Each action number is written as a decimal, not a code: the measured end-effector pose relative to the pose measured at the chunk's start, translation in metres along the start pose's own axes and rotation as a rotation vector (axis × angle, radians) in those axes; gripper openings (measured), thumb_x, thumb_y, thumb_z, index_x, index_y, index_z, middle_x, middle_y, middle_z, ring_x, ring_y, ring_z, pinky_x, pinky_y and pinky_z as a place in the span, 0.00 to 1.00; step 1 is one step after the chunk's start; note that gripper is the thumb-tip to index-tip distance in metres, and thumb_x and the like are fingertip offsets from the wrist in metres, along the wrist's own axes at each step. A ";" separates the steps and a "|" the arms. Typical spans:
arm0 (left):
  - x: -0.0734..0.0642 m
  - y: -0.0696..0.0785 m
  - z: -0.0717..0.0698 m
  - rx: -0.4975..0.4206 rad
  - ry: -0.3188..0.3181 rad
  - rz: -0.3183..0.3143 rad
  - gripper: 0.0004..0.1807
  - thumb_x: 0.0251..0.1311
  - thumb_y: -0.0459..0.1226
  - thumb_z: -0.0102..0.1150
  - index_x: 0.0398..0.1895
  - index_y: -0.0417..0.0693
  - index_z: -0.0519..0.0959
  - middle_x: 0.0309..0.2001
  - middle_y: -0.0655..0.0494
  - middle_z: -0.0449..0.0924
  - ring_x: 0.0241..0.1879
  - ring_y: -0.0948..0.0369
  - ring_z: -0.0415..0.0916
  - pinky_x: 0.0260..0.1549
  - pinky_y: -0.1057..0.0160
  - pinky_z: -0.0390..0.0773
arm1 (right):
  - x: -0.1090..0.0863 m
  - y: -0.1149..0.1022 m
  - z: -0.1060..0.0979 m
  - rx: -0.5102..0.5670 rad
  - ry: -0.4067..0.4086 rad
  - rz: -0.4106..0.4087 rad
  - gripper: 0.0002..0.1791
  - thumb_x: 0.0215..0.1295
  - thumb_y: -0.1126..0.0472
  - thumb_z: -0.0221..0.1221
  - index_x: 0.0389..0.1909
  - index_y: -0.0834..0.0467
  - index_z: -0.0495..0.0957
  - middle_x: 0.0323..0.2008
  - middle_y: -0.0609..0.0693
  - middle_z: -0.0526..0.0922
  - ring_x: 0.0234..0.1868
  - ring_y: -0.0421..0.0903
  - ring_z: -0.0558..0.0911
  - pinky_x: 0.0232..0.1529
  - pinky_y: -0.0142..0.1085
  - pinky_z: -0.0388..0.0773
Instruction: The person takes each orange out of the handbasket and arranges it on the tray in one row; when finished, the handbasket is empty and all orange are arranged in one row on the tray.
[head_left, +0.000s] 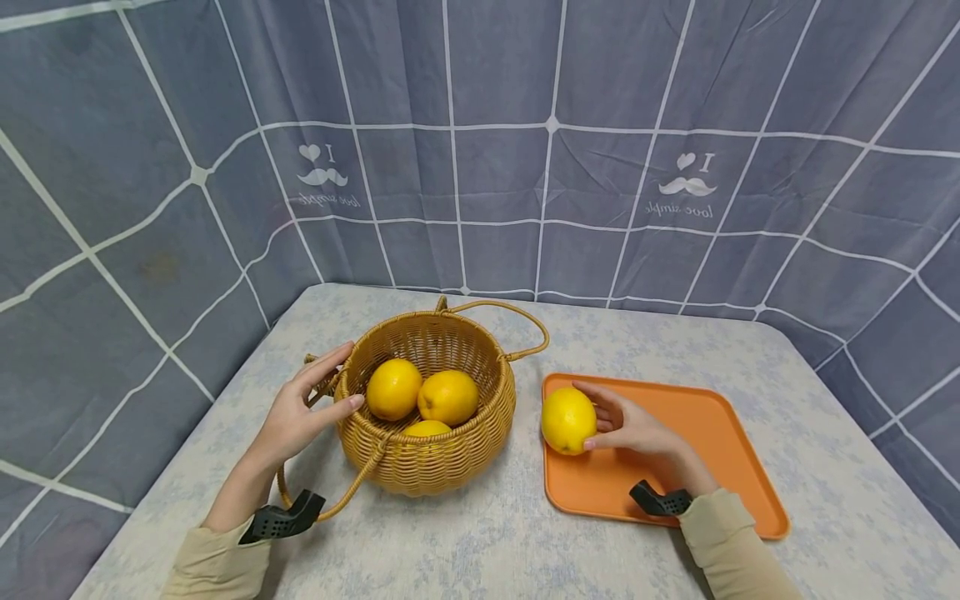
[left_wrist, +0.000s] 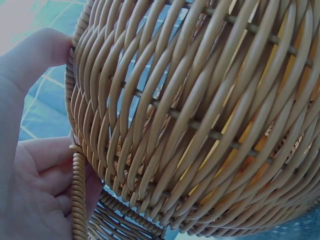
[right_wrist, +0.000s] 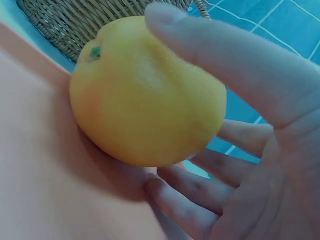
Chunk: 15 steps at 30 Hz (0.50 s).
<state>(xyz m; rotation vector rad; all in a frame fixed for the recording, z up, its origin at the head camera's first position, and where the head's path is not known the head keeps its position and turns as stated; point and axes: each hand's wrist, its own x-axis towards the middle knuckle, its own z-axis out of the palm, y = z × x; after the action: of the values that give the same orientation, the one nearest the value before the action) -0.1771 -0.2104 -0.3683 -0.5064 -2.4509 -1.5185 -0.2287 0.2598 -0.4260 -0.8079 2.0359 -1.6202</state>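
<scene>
A round wicker basket (head_left: 431, 467) holds several yellow lemons, two of them, one lemon (head_left: 393, 389) and another lemon (head_left: 448, 397), lying side by side. My left hand (head_left: 303, 412) holds the basket's left side, its thumb and forefinger at the rim; in the left wrist view the other fingers bend behind a wrapped handle (left_wrist: 79, 195). Over the left end of an orange tray (head_left: 675, 408), my right hand (head_left: 626, 425) grips a lemon (head_left: 567, 421) between thumb and fingers. The right wrist view shows this lemon (right_wrist: 145, 95) with a green stem spot; the thumb lies across its top.
One basket handle (head_left: 536, 333) sticks out to the right, another handle (head_left: 352, 500) hangs toward the front left. Pale patterned cloth covers the table (head_left: 480, 542). A grey-blue curtain (head_left: 495, 167) with white lines surrounds its back and sides.
</scene>
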 end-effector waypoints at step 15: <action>0.000 -0.003 0.000 0.001 0.003 0.001 0.36 0.58 0.35 0.63 0.70 0.49 0.62 0.69 0.50 0.57 0.66 0.47 0.53 0.57 0.39 0.59 | 0.020 -0.067 -0.021 -0.207 0.075 -0.138 0.42 0.60 0.69 0.61 0.72 0.59 0.51 0.70 0.61 0.54 0.66 0.63 0.59 0.61 0.55 0.60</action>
<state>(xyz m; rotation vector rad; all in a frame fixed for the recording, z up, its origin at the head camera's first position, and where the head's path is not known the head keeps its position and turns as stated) -0.1783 -0.2115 -0.3710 -0.5047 -2.4492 -1.5160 -0.2447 0.2519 -0.3554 -0.9932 2.2732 -1.5492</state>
